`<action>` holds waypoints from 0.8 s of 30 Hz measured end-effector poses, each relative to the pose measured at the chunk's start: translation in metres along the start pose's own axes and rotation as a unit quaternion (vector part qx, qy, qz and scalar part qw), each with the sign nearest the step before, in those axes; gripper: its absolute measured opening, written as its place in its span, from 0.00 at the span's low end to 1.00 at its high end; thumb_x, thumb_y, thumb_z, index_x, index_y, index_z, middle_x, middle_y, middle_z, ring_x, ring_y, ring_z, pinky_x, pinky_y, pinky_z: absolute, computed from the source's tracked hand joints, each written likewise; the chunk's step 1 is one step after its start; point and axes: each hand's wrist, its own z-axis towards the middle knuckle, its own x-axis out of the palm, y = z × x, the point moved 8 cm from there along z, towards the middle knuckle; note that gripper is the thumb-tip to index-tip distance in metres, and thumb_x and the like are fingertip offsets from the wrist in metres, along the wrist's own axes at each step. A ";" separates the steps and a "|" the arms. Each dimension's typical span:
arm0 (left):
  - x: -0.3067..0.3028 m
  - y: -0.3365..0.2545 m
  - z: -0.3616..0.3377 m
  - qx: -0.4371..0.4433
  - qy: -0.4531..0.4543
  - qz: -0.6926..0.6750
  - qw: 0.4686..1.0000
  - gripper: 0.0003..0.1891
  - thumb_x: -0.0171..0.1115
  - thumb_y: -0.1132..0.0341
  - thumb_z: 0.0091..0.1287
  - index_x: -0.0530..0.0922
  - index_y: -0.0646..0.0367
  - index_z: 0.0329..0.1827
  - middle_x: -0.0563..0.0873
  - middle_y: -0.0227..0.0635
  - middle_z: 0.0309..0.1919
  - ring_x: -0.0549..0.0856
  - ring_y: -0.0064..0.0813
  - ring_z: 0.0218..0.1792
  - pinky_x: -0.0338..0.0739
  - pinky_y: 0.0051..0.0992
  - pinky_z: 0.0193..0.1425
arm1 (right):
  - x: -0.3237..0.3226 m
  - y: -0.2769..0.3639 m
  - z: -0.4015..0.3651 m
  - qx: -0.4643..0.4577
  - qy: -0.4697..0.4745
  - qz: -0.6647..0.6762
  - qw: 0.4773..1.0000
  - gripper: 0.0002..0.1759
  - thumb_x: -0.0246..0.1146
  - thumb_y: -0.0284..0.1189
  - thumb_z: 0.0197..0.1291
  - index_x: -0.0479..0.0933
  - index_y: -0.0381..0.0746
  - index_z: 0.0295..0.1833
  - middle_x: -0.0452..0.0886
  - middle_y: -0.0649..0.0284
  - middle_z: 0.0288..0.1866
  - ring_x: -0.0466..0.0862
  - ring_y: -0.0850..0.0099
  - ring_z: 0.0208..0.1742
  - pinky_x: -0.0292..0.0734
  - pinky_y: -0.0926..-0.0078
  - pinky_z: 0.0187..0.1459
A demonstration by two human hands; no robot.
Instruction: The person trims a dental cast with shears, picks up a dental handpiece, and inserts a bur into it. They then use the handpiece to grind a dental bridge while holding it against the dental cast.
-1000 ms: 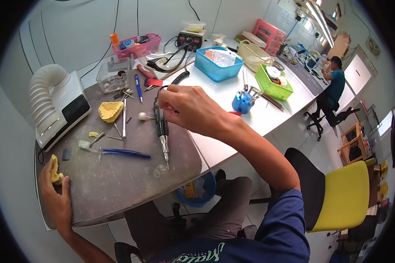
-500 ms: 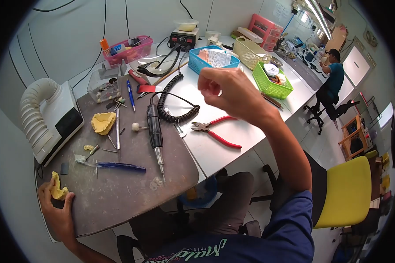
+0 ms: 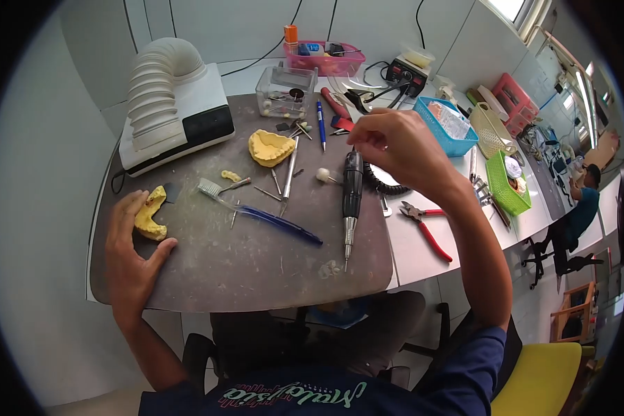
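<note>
My left hand (image 3: pixel 130 258) rests at the left of the bench, fingers and thumb around a yellow dental cast (image 3: pixel 150 220). My right hand (image 3: pixel 403 147) hangs with curled, pinched fingers over the cord end of a black handpiece (image 3: pixel 352 187). Whether anything is in those fingertips I cannot make out. The handpiece lies on the dark mat, its thin tip towards me. A second yellow dental cast (image 3: pixel 270 148) sits further back. Between the hands lie a blue toothbrush (image 3: pixel 279 224), a small yellow piece (image 3: pixel 230 175) and a metal instrument (image 3: pixel 290 170).
Red-handled cutters (image 3: pixel 430 232) lie right of the mat. A white unit with a ribbed hose (image 3: pixel 161 90) stands at the back left. Behind are a clear box (image 3: pixel 284 93), a pink basket (image 3: pixel 326 64), a blue basket (image 3: pixel 457 144) and a green basket (image 3: pixel 509 197). Another person (image 3: pixel 581 215) sits far right.
The view has swung left, so the bench appears further right. My right hand has moved left over the bench towards the handpiece's cord end. My left hand stays at the cast.
</note>
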 end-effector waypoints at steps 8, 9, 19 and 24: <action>0.003 0.004 -0.002 -0.004 0.017 0.017 1.000 0.35 0.77 0.65 0.53 0.75 0.55 0.67 0.75 0.43 0.67 0.75 0.46 0.67 0.69 0.40 0.73 | 0.067 -0.006 0.032 -0.008 0.157 -0.122 0.980 0.08 0.63 0.22 0.56 0.83 0.35 0.42 0.85 0.53 0.38 0.85 0.54 0.40 0.79 0.60 0.45; 0.003 0.004 -0.002 -0.002 0.012 0.020 1.000 0.35 0.77 0.65 0.54 0.75 0.55 0.68 0.75 0.42 0.67 0.75 0.45 0.67 0.69 0.40 0.73 | 0.056 0.003 0.026 -0.042 0.099 -0.162 0.981 0.09 0.62 0.21 0.57 0.83 0.35 0.44 0.85 0.53 0.42 0.85 0.55 0.42 0.79 0.60 0.47; -0.023 -0.008 -0.006 0.061 -0.122 -0.021 0.990 0.25 0.70 0.70 0.62 0.78 0.56 0.64 0.80 0.39 0.63 0.77 0.40 0.66 0.70 0.39 0.72 | 0.045 0.051 -0.055 -0.179 0.102 -0.257 0.944 0.16 0.63 0.21 0.57 0.79 0.39 0.52 0.79 0.58 0.56 0.80 0.62 0.58 0.83 0.66 0.55; -0.020 -0.028 -0.022 0.111 -0.204 -0.211 0.950 0.18 0.63 0.72 0.66 0.78 0.63 0.59 0.82 0.42 0.58 0.80 0.37 0.60 0.71 0.34 0.69 | 0.031 0.045 -0.069 -0.220 -0.002 -0.248 0.943 0.21 0.70 0.23 0.49 0.79 0.42 0.52 0.80 0.59 0.57 0.82 0.63 0.59 0.85 0.69 0.55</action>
